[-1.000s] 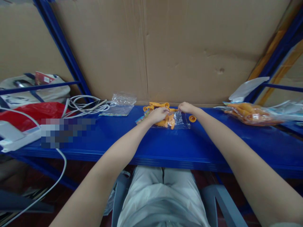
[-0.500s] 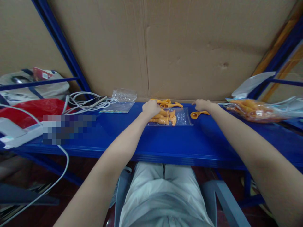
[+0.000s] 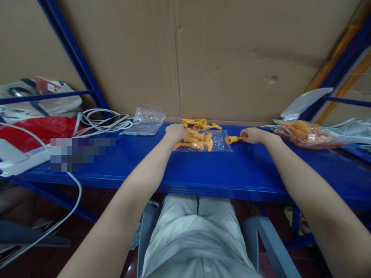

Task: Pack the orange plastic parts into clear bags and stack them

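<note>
At the centre of the frame, orange horn-shaped plastic pieces [image 3: 193, 144] lay on a flat clear plastic bag [image 3: 220, 141]. The left hand [image 3: 176, 133] was at their left edge, its grip unclear. Right of centre, the right hand [image 3: 251, 136] had its fingers closed on the narrow end of a single orange cup-ended piece [image 3: 232, 139].

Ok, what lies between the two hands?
Between left hand and right hand, the head view shows a clear bag, a cluster of orange pieces, and one separate orange piece that the right hand holds.
</note>
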The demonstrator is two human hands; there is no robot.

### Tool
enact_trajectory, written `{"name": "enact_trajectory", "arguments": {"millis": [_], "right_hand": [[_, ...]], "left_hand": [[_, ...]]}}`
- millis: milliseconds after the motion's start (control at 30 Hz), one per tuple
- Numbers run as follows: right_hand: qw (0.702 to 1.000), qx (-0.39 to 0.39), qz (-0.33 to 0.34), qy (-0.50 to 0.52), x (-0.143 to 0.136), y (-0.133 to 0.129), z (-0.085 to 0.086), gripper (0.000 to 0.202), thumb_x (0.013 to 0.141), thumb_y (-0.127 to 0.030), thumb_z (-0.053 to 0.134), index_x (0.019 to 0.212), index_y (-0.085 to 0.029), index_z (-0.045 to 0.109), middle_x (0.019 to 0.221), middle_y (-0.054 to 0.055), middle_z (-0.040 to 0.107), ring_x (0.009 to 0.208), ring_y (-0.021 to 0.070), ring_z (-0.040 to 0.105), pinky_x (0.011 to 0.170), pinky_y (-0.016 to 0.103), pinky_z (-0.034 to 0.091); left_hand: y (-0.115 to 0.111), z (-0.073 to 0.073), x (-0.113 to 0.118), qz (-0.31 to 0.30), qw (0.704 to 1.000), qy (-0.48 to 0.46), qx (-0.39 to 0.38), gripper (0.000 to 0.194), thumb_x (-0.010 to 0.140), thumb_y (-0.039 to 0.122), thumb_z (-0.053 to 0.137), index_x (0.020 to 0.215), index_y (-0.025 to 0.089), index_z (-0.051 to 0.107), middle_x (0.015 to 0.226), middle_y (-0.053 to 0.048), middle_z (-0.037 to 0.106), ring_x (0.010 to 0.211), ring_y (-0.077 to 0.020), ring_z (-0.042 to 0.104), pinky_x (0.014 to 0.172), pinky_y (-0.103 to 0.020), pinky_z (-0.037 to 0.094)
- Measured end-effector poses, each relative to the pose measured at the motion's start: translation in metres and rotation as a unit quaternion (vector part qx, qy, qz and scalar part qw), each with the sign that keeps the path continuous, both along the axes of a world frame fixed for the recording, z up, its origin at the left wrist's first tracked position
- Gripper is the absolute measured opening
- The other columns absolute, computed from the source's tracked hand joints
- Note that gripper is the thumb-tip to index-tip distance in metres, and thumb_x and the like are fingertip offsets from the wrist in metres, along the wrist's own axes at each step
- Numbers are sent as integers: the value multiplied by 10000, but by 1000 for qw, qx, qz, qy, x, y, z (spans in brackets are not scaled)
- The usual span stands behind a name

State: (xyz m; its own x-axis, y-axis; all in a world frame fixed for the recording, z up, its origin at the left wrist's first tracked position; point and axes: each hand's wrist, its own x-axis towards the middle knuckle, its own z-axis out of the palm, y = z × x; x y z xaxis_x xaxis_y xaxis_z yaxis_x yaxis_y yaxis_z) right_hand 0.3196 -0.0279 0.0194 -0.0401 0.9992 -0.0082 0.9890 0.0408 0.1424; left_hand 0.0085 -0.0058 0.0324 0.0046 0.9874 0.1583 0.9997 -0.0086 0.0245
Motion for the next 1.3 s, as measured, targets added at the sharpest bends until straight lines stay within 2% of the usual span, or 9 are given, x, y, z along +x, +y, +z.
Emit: {"name": "enact_trajectory", "arguments": {"millis": [133, 233, 367, 600, 733, 933, 1067, 1200, 1300], "right_hand": [[999, 38, 25, -8, 4, -4, 10, 288, 760, -208, 616, 1027, -214, 721, 913, 71, 730, 856, 234, 675, 725, 297, 490], [995, 76, 51, 37, 10, -9, 18, 264, 774, -241, 625, 1018, -221, 722, 879, 57, 723, 789, 213, 665, 697, 291, 484], [992, 24, 64, 102, 8, -15, 24, 269, 794, -275, 621, 1038, -209, 712, 786, 33, 709, 636, 163, 632, 631, 268, 467], [987, 5, 123, 105, -17, -20, 19, 192, 784, -287, 615, 940, -215, 702, 693, 8, 677, 619, 148, 612, 593, 241, 432], [984, 16, 136, 115, -24, -23, 21, 198, 768, -284, 617, 937, -212, 691, 730, 7, 677, 658, 150, 611, 619, 238, 436], [981, 2, 131, 142, -25, -25, 22, 221, 771, -297, 602, 957, -204, 677, 738, 11, 677, 664, 155, 611, 632, 245, 446], [981, -31, 110, 158, -27, -25, 19, 197, 777, -298, 593, 933, -207, 674, 697, 8, 670, 630, 157, 616, 618, 253, 451], [982, -7, 113, 153, -28, -24, 18, 150, 766, -297, 604, 869, -218, 681, 655, 5, 655, 628, 161, 607, 604, 256, 440], [975, -8, 126, 184, -26, -24, 17, 168, 764, -341, 616, 858, -218, 680, 641, 0, 642, 614, 153, 591, 582, 251, 434]], "left_hand": [[-4, 2, 3, -4, 1000, 0, -12, 481, 938, 390, 448, 1269, 96, 633, 1273, -214, 631, 1193, -320, 595, 946, -349, 486], [-6, 2, 4, -8, 1000, 2, -14, 473, 952, 357, 408, 1269, 83, 628, 1280, -214, 627, 1203, -303, 589, 949, -326, 478], [-4, 0, 6, -21, 1000, -5, -20, 478, 950, 344, 385, 1266, 75, 622, 1237, -212, 652, 1173, -293, 611, 943, -324, 484], [2, -6, 7, -32, 999, -33, -18, 457, 936, 354, 383, 1184, 98, 669, 1010, -186, 737, 1026, -276, 687, 915, -320, 502], [1, -6, 9, -42, 998, -50, -6, 449, 927, 367, 391, 1145, 106, 685, 1047, -184, 730, 1014, -269, 693, 879, -292, 515], [-3, -5, 13, -59, 994, -89, -32, 450, 921, 344, 372, 1115, 79, 680, 927, -175, 749, 699, -221, 726, 701, -258, 548], [-4, -5, 13, -67, 993, -92, -28, 441, 918, 337, 376, 1116, 87, 681, 865, -157, 755, 683, -213, 724, 715, -257, 543], [-5, -5, 13, -76, 992, -99, -24, 441, 909, 339, 386, 1093, 83, 694, 860, -168, 753, 648, -223, 717, 683, -279, 544], [-6, -4, 13, -75, 993, -90, -5, 434, 909, 332, 400, 1114, 81, 688, 939, -177, 750, 753, -239, 727, 733, -286, 542]]}}
